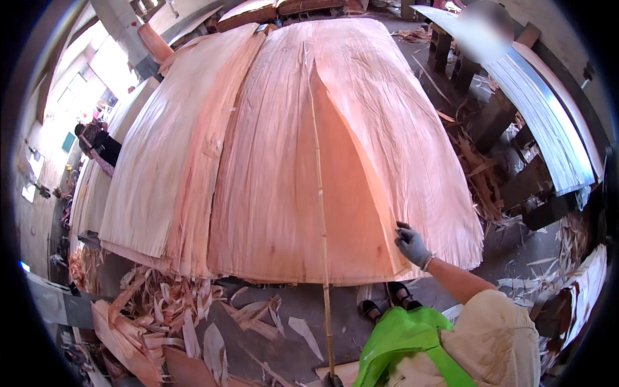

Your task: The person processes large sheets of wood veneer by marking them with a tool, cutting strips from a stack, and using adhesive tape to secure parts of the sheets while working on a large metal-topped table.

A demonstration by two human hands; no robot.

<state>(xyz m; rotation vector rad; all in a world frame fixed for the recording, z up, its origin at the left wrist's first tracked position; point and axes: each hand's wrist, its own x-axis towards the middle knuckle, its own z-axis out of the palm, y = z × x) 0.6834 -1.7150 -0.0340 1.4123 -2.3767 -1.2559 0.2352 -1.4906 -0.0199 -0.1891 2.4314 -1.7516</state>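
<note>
A long, thin bamboo stick [320,193] lies lengthwise over a wide stack of pinkish wood veneer. My left hand [332,380], in a dark glove at the lower edge, is closed round the stick's near end and is mostly cut off. My right hand [412,246], in a grey glove with dark fingertips, is closed at the edge of the top veneer sheet [412,142], near the stack's front right. That edge stands slightly raised. Left of it, a smoother orange layer [348,193] shows in a long wedge, narrowing toward the far end.
A second, paler veneer stack [155,155] adjoins on the left. Torn veneer scraps [161,309] cover the floor at the front left. To the right, a long bench with a shiny sheet [548,122] stands on dark blocks. Another person [103,142] is at the far left.
</note>
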